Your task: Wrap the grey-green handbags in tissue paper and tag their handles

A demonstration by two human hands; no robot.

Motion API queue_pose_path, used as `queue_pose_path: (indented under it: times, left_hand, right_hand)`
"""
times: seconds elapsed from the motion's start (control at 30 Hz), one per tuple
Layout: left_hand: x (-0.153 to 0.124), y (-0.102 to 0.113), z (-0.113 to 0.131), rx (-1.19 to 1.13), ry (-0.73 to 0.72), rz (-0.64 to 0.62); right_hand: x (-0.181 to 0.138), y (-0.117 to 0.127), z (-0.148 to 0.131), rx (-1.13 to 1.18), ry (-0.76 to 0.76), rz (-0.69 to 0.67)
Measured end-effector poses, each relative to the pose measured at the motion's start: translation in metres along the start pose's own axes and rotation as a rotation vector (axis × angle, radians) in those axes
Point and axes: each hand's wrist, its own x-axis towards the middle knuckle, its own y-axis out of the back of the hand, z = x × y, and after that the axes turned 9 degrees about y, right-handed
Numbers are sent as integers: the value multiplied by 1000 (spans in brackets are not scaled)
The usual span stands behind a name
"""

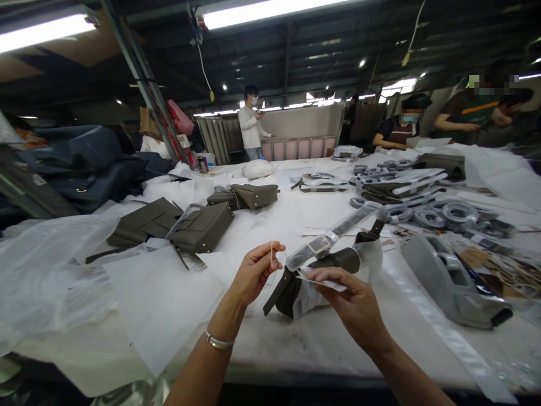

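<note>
A dark olive handbag (338, 261) lies on the white-covered table in front of me. A plastic-wrapped strap with a gold-toned buckle (318, 245) runs along its top. My left hand (258, 270) is closed in a pinch on a thin, pale string (271, 252) just left of the strap's end. With fingers pressed together, my right hand (344, 290) grips a small white tag (330, 283) against the bag's near side. The string seems to run toward the tag, but its far end is too fine to follow.
Several olive bags (200, 225) lie to the left beside white sheets (163, 299). Rolled straps (459, 213) are heaped at right, near a grey tape dispenser (448, 282) and loose tags (496, 265). People (403, 124) stand or work beyond the table.
</note>
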Motion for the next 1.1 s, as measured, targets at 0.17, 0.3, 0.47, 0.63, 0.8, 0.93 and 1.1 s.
queue_pose_path:
  times: [0.17, 0.3, 0.47, 0.63, 0.8, 0.93, 1.1]
  left_hand:
    - [-4, -6, 12, 264, -44, -101]
    - [-13, -15, 28, 502, -156, -162]
    - [-24, -30, 36, 815, -275, -7]
    - [-35, -38, 40, 1039, -365, 123]
    - [-48, -36, 36, 1102, -467, 228]
    - [-72, -34, 37, 1079, -569, 377]
    - [-110, -43, 32, 1126, -802, 534]
  right_hand:
    - [23, -13, -9, -185, 13, -70]
    - [34, -17, -14, -408, 19, -140]
    - [33, -22, -13, -691, 227, -233]
    - [30, -19, -8, -574, 303, -254]
    - [33, -2, -2, -612, 220, -164]
    - [38, 5, 11, -702, 44, -294]
    - [39, -1, 32, -609, 89, -261]
